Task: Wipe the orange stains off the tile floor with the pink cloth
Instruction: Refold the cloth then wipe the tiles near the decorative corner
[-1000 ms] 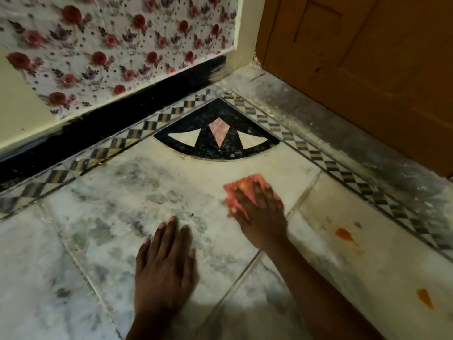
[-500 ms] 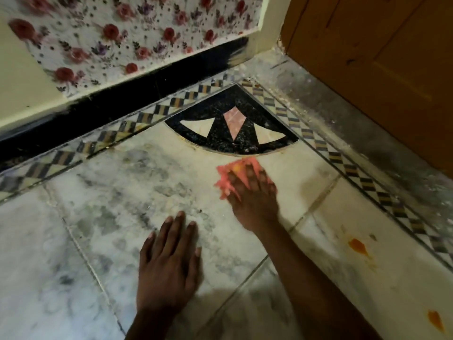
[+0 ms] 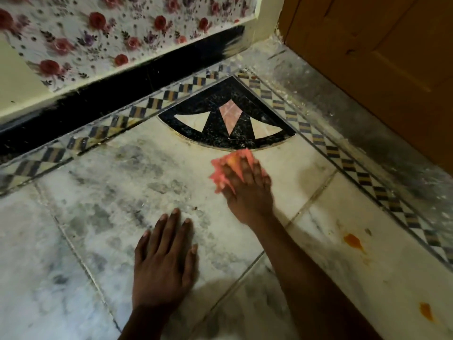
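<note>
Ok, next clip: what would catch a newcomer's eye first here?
The pink cloth under the right hand, pressed to the floor just below the black fan-shaped corner tile. Then two orange stains at the right, unwiped. The left hand rests flat on the floor.

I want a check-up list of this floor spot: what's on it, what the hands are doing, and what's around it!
Surface: grey-veined white marble tile floor, dusty, smudged.
Job's things: crumpled pink cloth on the floor; two orange stains to its right, unwiped.
Clutter: nothing seen.
Grippers: right hand presses the cloth with straight fingers; left hand rests flat on the floor.
Cables: nothing seen.
Surroundings: black fan-shaped corner inlay, floral wall, brown wooden door.
</note>
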A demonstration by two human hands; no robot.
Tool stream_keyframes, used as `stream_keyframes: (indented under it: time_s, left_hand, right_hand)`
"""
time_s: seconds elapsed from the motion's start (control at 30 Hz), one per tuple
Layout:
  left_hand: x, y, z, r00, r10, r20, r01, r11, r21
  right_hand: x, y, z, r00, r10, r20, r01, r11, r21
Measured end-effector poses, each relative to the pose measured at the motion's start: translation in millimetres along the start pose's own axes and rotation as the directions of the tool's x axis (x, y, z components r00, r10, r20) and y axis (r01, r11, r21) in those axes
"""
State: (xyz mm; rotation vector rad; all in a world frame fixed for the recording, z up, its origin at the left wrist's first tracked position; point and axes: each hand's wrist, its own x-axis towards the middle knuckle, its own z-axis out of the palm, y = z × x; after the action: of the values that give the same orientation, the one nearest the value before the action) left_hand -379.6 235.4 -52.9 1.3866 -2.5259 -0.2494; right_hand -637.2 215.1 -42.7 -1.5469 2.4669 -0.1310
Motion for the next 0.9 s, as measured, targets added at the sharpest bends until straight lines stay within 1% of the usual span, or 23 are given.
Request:
stream_keyframes:
  time_s: [0.03, 0.07, 0.1, 0.13, 0.17, 0.23, 0.27, 0.3, 0.33, 0.37, 0.43, 0.5, 0.53, 0.57, 0.6, 0.63, 0.67, 0.7, 0.73, 0.77, 0.8, 0.83, 0.9]
  left_hand:
    - [0, 0, 0, 1.000, 0.000, 0.005, 0.000, 1.000, -0.005]
    - [0, -1, 0, 1.000, 0.001, 0.005, -0.001, 1.000, -0.008]
    - [0, -1, 0, 1.000, 0.003, 0.010, -0.003, 1.000, -0.006]
    - [-1, 0, 1, 1.000, 0.010, 0.018, -0.010, 1.000, -0.005]
    - [-1, -1, 1, 1.000, 0.014, 0.020, -0.014, 1.000, 0.003]
    - [-1, 0, 2, 1.000, 0.012, 0.014, -0.012, 1.000, 0.006]
    - [-1, 0, 2, 1.000, 0.015, 0.009, -0.015, 1.000, 0.007]
    - [-1, 2, 1, 1.000, 0.016, 0.004, -0.016, 1.000, 0.006]
    - [-1, 1, 1, 1.000, 0.014, 0.001, -0.014, 1.000, 0.002]
    - [0, 2, 0, 1.000, 0.012, -0.001, -0.012, 1.000, -0.007]
    - [-1, 2, -2, 1.000, 0.007, -0.005, -0.007, 1.000, -0.018]
    - [-1, 3, -4, 1.000, 0.005, -0.005, -0.006, 1.000, -0.017]
    - [0, 2, -2, 1.000, 0.008, 0.000, -0.008, 1.000, -0.010]
    - [0, 1, -2, 1.000, 0.008, 0.003, -0.008, 1.000, -0.008]
    - [0, 1, -1, 1.000, 0.002, 0.003, -0.002, 1.000, -0.010]
    - [2, 0, 0, 1.000, 0.006, -0.008, -0.006, 1.000, -0.006]
    - [1, 0, 2, 1.000, 0.009, -0.018, -0.009, 1.000, -0.005]
    - [1, 1, 2, 0.999, 0.015, -0.035, -0.015, 1.000, -0.009]
    - [1, 0, 3, 0.999, 0.015, -0.041, -0.016, 1.000, -0.015]
    - [0, -1, 3, 0.999, 0.014, -0.041, -0.015, 1.000, -0.018]
    - [-1, 1, 2, 0.999, 0.021, -0.038, -0.022, 1.000, -0.011]
    - [0, 2, 2, 0.999, 0.019, -0.035, -0.019, 1.000, -0.006]
    - [-1, 2, -1, 1.000, 0.003, -0.023, -0.004, 1.000, -0.009]
  right_hand:
    - [-29, 8, 5, 0.996, -0.082, -0.020, 0.081, 0.996, -0.038]
    - [-47, 23, 5, 0.994, -0.104, -0.045, 0.100, 0.992, -0.074]
    - [-52, 44, 0, 0.997, -0.064, -0.052, 0.059, 0.993, -0.099]
    - [-48, 64, -3, 0.996, 0.041, -0.075, -0.049, 0.993, -0.109]
    - [-35, 78, -9, 0.979, 0.181, -0.097, -0.189, 0.978, -0.086]
    - [2, 84, -23, 0.886, 0.458, -0.067, -0.456, 0.889, 0.043]
    - [21, 77, -27, 0.849, 0.527, -0.037, -0.522, 0.848, 0.096]
    - [34, 67, -28, 0.836, 0.549, -0.004, -0.545, 0.830, 0.115]
    - [41, 54, -27, 0.855, 0.518, 0.025, -0.517, 0.848, 0.116]
    - [36, 41, -24, 0.897, 0.440, 0.042, -0.442, 0.892, 0.096]
    - [-1, 22, -6, 0.974, 0.226, 0.013, -0.227, 0.974, 0.029]
    - [-58, 23, 10, 0.997, 0.032, -0.068, -0.035, 0.999, -0.041]
    - [-81, 35, 13, 0.994, -0.037, -0.102, 0.031, 0.997, -0.065]
    - [-91, 54, 9, 0.992, -0.071, -0.103, 0.065, 0.996, -0.060]
    - [-92, 75, 5, 0.992, -0.038, -0.117, 0.034, 0.999, -0.030]
    - [-85, 94, 0, 0.988, 0.059, -0.143, -0.059, 0.998, 0.005]
    - [-74, 108, -8, 0.964, 0.209, -0.162, -0.209, 0.978, 0.016]
    - [-57, 116, -13, 0.915, 0.373, -0.155, -0.373, 0.927, 0.035]
    - [-39, 115, -15, 0.861, 0.491, -0.136, -0.487, 0.871, 0.064]
    - [-25, 107, -15, 0.827, 0.554, -0.099, -0.547, 0.832, 0.090]
    - [-19, 96, -13, 0.827, 0.557, -0.079, -0.551, 0.830, 0.087]
    - [-19, 80, -10, 0.862, 0.503, -0.069, -0.498, 0.864, 0.074]
    - [-51, 41, 8, 0.946, 0.309, -0.096, -0.307, 0.951, 0.030]
